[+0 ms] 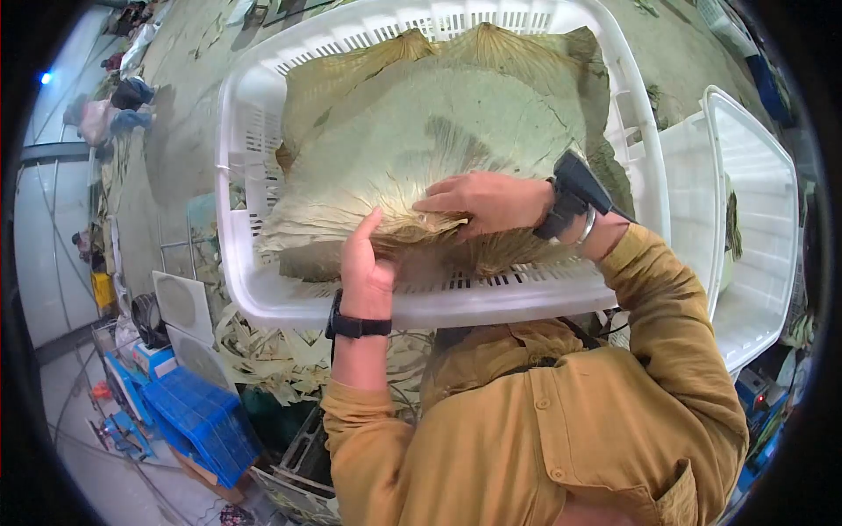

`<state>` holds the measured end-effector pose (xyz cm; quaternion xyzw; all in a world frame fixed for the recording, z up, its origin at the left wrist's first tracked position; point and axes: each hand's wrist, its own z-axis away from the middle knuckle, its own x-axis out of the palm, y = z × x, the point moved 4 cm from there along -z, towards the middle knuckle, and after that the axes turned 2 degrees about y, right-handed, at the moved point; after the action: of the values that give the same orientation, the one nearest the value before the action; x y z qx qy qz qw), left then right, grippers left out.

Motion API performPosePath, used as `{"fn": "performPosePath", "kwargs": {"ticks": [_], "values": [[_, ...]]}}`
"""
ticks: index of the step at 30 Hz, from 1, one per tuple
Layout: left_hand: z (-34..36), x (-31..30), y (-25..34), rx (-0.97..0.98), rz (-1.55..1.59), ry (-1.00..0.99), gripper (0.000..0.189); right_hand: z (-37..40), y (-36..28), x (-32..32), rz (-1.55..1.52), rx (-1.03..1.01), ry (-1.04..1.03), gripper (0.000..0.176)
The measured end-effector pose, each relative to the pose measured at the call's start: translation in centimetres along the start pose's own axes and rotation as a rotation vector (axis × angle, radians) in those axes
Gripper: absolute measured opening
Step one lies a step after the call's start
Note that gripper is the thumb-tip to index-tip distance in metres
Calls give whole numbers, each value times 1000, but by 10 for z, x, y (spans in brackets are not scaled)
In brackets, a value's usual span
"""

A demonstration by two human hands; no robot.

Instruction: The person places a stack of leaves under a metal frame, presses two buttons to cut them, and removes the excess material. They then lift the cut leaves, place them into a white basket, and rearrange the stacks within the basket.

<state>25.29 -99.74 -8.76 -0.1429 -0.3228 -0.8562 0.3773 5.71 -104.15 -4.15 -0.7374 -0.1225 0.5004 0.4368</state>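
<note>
A stack of broad, dried greenish leaves, like lotus leaves, fills a white plastic basket (263,307). The top leaf (368,131) is pale, with pleated veins gathered along its near edge. My right hand (491,202) lies across that gathered edge, fingers pointing left and closed on the folds, its thumb mostly hidden. Left of it, my left hand (367,272) is at the same edge with the thumb pointing up against the leaf; its other fingers are partly hidden and slightly blurred. Browner leaves (342,74) show beneath, at the far side.
Another white plastic bin (759,228) stands to the right, with some leaf matter inside. Leaf scraps (281,355) litter the floor near the basket. A blue crate (197,421) and white panels (181,302) stand at lower left. Black devices are strapped to both wrists.
</note>
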Motion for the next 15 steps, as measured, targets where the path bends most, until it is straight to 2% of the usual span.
{"fn": "performPosePath", "kwargs": {"ticks": [2, 4, 6, 7, 8, 10, 12, 14, 15], "values": [[1, -3, 6, -3, -70, 109, 33, -6, 0, -9, -99, 42, -84, 66], [8, 8, 16, 14, -44, 135, 27, -15, -4, -25, -199, 88, -170, 69], [21, 25, 31, 57, -127, 160, 26, -25, -1, -40, -376, 266, -279, 66], [34, 44, 38, 70, -163, 263, 26, -32, 10, -44, -443, 247, -300, 66], [32, 46, 43, 100, -168, 175, 26, -36, 10, -54, -390, 205, -239, 60], [22, 48, 55, 148, -175, 137, 26, -44, 7, -69, -303, 178, -199, 60], [23, 56, 64, 145, -136, 24, 26, -47, -9, -82, -259, 197, -218, 57], [33, 74, 71, 129, -127, 41, 27, -44, -33, -104, -13, 101, 50, 56], [34, 77, 76, 153, -82, 18, 28, -41, -44, -117, 91, 52, 283, 53]]}}
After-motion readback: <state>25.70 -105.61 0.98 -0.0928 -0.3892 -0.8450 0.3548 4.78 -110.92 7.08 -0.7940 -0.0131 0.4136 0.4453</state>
